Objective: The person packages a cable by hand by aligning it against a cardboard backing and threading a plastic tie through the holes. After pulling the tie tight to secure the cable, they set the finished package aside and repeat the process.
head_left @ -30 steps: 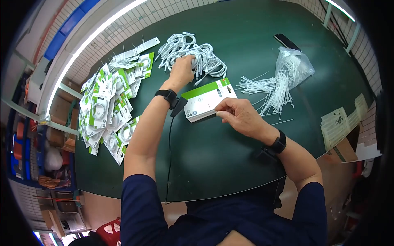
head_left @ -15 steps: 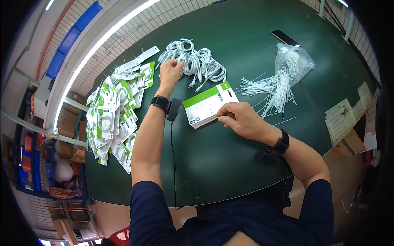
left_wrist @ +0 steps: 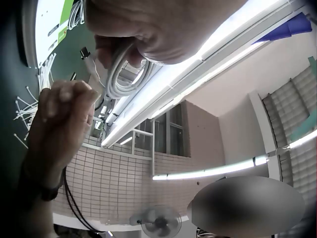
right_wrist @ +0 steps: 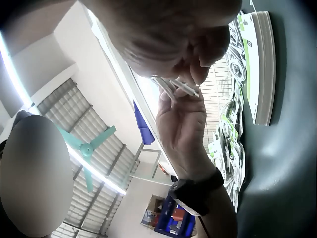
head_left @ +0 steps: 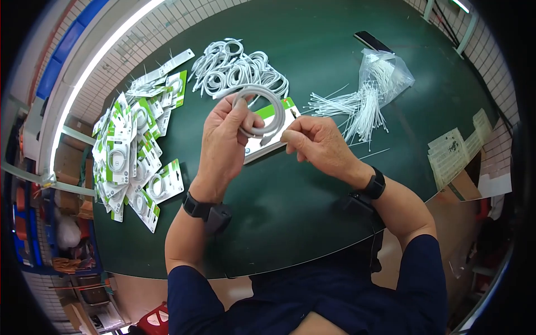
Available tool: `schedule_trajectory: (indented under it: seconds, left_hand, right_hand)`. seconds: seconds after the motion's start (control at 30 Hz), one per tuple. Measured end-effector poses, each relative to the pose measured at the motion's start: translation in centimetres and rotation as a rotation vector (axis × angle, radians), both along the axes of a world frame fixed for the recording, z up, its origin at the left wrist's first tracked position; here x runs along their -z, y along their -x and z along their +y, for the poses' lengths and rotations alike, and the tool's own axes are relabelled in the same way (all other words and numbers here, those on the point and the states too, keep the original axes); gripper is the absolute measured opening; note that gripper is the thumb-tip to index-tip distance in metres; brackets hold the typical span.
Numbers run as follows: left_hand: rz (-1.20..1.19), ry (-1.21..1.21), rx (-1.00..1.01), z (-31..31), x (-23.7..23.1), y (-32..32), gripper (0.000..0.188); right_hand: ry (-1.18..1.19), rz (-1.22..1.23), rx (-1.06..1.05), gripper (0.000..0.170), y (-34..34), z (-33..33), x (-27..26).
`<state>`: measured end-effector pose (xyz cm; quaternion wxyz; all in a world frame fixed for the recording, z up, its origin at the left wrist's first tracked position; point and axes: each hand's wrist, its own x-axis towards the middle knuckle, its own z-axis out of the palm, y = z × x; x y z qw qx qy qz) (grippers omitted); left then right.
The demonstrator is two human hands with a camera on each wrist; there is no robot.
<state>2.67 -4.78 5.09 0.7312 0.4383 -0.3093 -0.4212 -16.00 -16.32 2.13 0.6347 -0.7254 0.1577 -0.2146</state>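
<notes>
On the green bench [head_left: 296,223] we see a big heap of green and white packs [head_left: 125,151] on the left. A tangle of white cables [head_left: 240,67] lies at the back. On the right are loose white ties [head_left: 365,114], some inside a clear bag [head_left: 401,84], with a dark phone [head_left: 373,42] near it. A stack of cards [right_wrist: 260,69] lies in the middle, partly hidden by the coil [head_left: 277,111] and the hands. The left hand [head_left: 224,137] has its grip on the coil, pinching it between thumb and fingers, and it covers the coil's left side. The right hand [head_left: 325,145] is just beside the coil, its grip closed, fingers curled in. We see the coil held up over the cards, its round face turned to the head view, its longer way slanting from top left to bottom right. One plug [left_wrist: 87,57] sticks out low down, pointing toward the cards. The coil is smooth and pale grey-white, wound in a few neat loops, and the plug has a dark tip.
</notes>
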Motion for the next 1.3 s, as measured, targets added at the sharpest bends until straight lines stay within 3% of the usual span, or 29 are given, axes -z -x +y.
schedule_trajectory:
  seconds: [0.03,0.13,0.4,0.53,0.83,0.97,1.07,1.1,1.2,1.23,1.3]
  left_hand:
    - [0.020,0.001,-0.007,0.7,-0.2,0.5,0.022]
    - [-0.536,-0.238,0.077,3.0,-1.7,0.8,0.022]
    - [-0.617,-0.348,0.124,3.5,-0.6,1.8,0.022]
    - [-0.603,-0.352,0.108,3.3,0.3,1.5,0.022]
    - [-0.603,-0.361,0.071,2.6,1.0,1.2,0.022]
    - [-0.723,-0.245,-0.043,2.3,2.0,1.0,0.027]
    - [-1.214,0.015,-0.483,1.8,1.8,1.6,0.036]
    - [-1.218,0.021,-0.483,1.9,1.8,2.0,0.036]
    - [-0.547,-0.040,-0.126,3.1,2.6,4.3,0.041]
    - [-0.548,-0.037,-0.125,2.9,2.5,5.0,0.041]
    - [-0.191,-0.047,-0.090,2.2,2.3,6.6,0.035]
  right_hand:
    - [0.001,0.020,-0.007,0.019,0.2,-0.4,0.2]
    - [-0.073,-0.126,-0.028,0.019,1.0,-2.2,0.9]
    - [-0.143,0.059,-0.185,0.026,0.2,1.4,-1.2]
    - [-0.269,0.065,-0.193,0.031,0.2,1.2,-1.5]
    - [-0.284,0.094,-0.182,0.032,0.0,0.7,-0.8]
    - [-0.207,0.021,-0.081,0.031,0.2,0.6,-1.0]
    - [0.347,-0.181,0.187,0.031,0.1,1.2,-0.3]
    - [0.350,-0.186,0.190,0.031,0.1,1.0,-0.3]
    - [0.944,-0.364,0.358,0.032,0.1,0.4,-0.5]
    - [0.947,-0.365,0.359,0.032,0.1,0.4,-0.2]
    - [1.080,-0.414,0.299,0.032,-0.2,0.7,0.8]
